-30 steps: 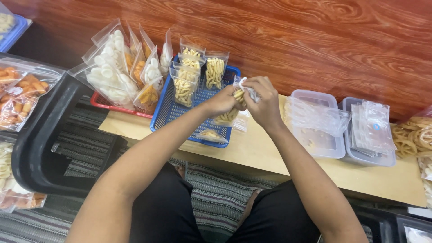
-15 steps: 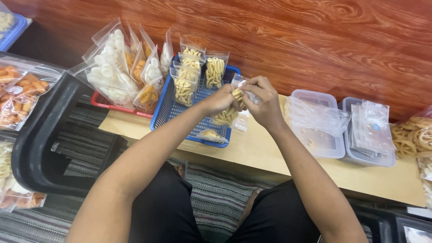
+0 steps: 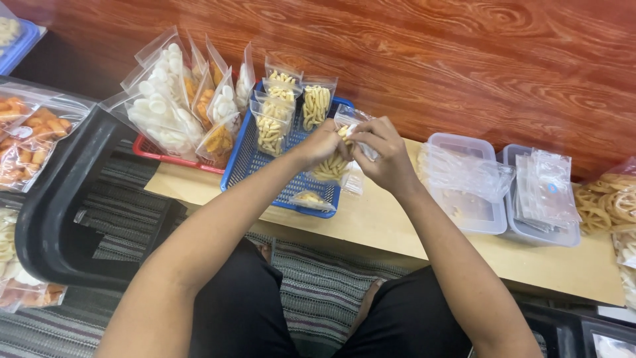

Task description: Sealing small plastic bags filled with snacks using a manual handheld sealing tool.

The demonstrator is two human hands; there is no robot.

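Over low wooden table (image 3: 397, 229), both hands (left hand (image 3: 322, 145), right hand (image 3: 384, 154)) pinching snack bag (image 3: 336, 162).

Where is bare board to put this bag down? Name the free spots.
Free: the light board between the blue basket and the clear tub, and its front strip below both tubs. Crowded: the blue basket, the red basket, and the second tub holding empty bags. Both hands, left hand and right hand, hold the snack bag.

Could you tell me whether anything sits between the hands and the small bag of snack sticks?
No, nothing visible does. The left hand and right hand both already grip the snack bag at its top, above the blue basket.
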